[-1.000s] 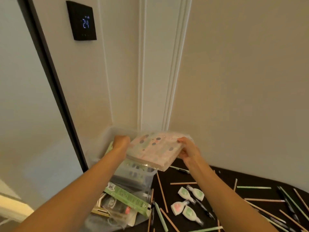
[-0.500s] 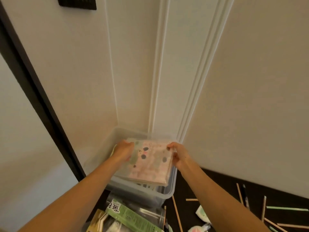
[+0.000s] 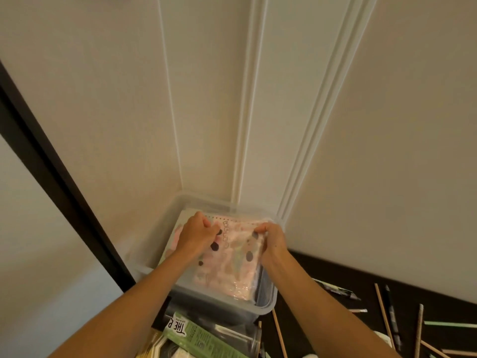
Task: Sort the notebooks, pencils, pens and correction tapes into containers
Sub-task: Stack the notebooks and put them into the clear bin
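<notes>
A pink spotted notebook pack (image 3: pixel 229 264) wrapped in clear film lies inside the translucent plastic bin (image 3: pixel 268 303) in the wall corner. My left hand (image 3: pixel 197 235) grips the pack's far left edge, fingers curled over it. My right hand (image 3: pixel 271 237) pinches its far right corner. Other notebooks lie beneath the pack, mostly hidden. Pencils (image 3: pixel 384 311) and pens (image 3: pixel 335 289) are scattered on the dark table to the right.
A green package (image 3: pixel 204 337) with printed text lies just in front of the bin. A clear jar (image 3: pixel 245 334) lies on its side beside it. A dark door frame (image 3: pixel 51 174) runs along the left. The walls meet right behind the bin.
Both hands have lowered the notebook pack from above the bin down into it. My view has tilted down and closer to the bin.
</notes>
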### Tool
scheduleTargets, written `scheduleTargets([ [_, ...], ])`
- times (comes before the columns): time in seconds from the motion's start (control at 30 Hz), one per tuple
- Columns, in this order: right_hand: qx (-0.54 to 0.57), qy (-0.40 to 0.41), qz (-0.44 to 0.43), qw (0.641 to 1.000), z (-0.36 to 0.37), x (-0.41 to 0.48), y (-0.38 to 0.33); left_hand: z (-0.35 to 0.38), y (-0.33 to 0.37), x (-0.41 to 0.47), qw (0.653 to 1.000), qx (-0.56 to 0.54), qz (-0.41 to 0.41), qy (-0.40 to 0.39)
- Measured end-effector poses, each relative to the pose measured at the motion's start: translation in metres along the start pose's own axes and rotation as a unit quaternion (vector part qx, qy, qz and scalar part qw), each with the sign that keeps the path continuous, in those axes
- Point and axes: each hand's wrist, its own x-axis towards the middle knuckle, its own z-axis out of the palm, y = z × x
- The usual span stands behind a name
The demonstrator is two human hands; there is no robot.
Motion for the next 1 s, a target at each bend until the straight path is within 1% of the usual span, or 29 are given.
scheduleTargets([
  [0.07, -0.028, 0.017, 0.018, 0.999, 0.003, 0.006, 0.007, 0.002, -0.009, 0.002, 0.998, 0.047, 0.002, -0.029],
  [0.1, -0.039, 0.023, 0.026, 0.999, 0.002, 0.012, 0.01, 0.002, -0.014, 0.003, 0.997, 0.053, 0.001, -0.051],
  [0.2, -0.044, 0.024, 0.037, 0.998, -0.002, 0.029, 0.021, 0.004, -0.025, 0.006, 0.992, 0.036, 0.005, -0.12],
  [0.27, -0.04, 0.012, 0.045, 0.998, -0.001, 0.038, 0.029, 0.005, -0.029, 0.005, 0.984, 0.106, 0.036, -0.139],
  [0.3, -0.051, -0.004, 0.042, 0.998, 0.001, 0.039, 0.031, 0.006, -0.028, 0.002, 0.971, 0.176, 0.055, -0.15],
  [0.33, -0.077, -0.021, 0.033, 0.996, 0.003, 0.037, 0.031, 0.007, -0.028, 0.0, 0.948, 0.258, 0.073, -0.169],
  [0.4, -0.154, -0.047, 0.019, 0.987, 0.002, 0.035, 0.029, 0.011, -0.028, -0.003, 0.883, 0.409, 0.112, -0.201],
  [0.43, -0.202, -0.057, 0.017, 0.978, 0.002, 0.034, 0.025, 0.012, -0.029, -0.003, 0.854, 0.461, 0.128, -0.202],
  [0.47, -0.254, -0.062, 0.014, 0.965, 0.001, 0.034, 0.021, 0.013, -0.03, -0.003, 0.834, 0.497, 0.14, -0.196],
  [0.5, -0.292, -0.063, 0.004, 0.954, 0.0, 0.035, 0.018, 0.014, -0.032, -0.003, 0.821, 0.521, 0.143, -0.184],
  [0.57, -0.34, -0.058, -0.031, 0.938, 0.001, 0.041, 0.015, 0.017, -0.035, -0.001, 0.808, 0.55, 0.138, -0.158],
  [0.6, -0.374, -0.047, -0.055, 0.924, 0.003, 0.042, 0.016, 0.019, -0.038, 0.0, 0.803, 0.561, 0.132, -0.149],
  [0.67, -0.475, -0.012, -0.114, 0.873, 0.005, 0.04, 0.021, 0.02, -0.041, 0.002, 0.797, 0.574, 0.124, -0.14],
  [0.77, -0.571, 0.055, -0.229, 0.786, 0.005, 0.037, 0.024, 0.018, -0.043, 0.003, 0.797, 0.574, 0.118, -0.143],
  [0.8, -0.604, 0.075, -0.272, 0.745, 0.004, 0.035, 0.024, 0.017, -0.042, 0.003, 0.801, 0.569, 0.116, -0.146],
  [0.87, -0.669, 0.116, -0.372, 0.633, 0.003, 0.034, 0.026, 0.016, -0.039, 0.003, 0.804, 0.564, 0.116, -0.151],
  [0.9, -0.684, 0.116, -0.425, 0.581, 0.002, 0.038, 0.027, 0.016, -0.039, 0.003, 0.803, 0.564, 0.114, -0.154],
  [0.93, -0.692, 0.093, -0.471, 0.538, 0.002, 0.041, 0.029, 0.016, -0.039, 0.004, 0.803, 0.564, 0.112, -0.155],
  [0.97, -0.717, 0.041, -0.485, 0.499, 0.003, 0.044, 0.029, 0.017, -0.039, 0.005, 0.802, 0.566, 0.109, -0.155],
  [1.0, -0.751, -0.024, -0.472, 0.461, 0.005, 0.044, 0.029, 0.018, -0.039, 0.005, 0.802, 0.567, 0.106, -0.155],
])
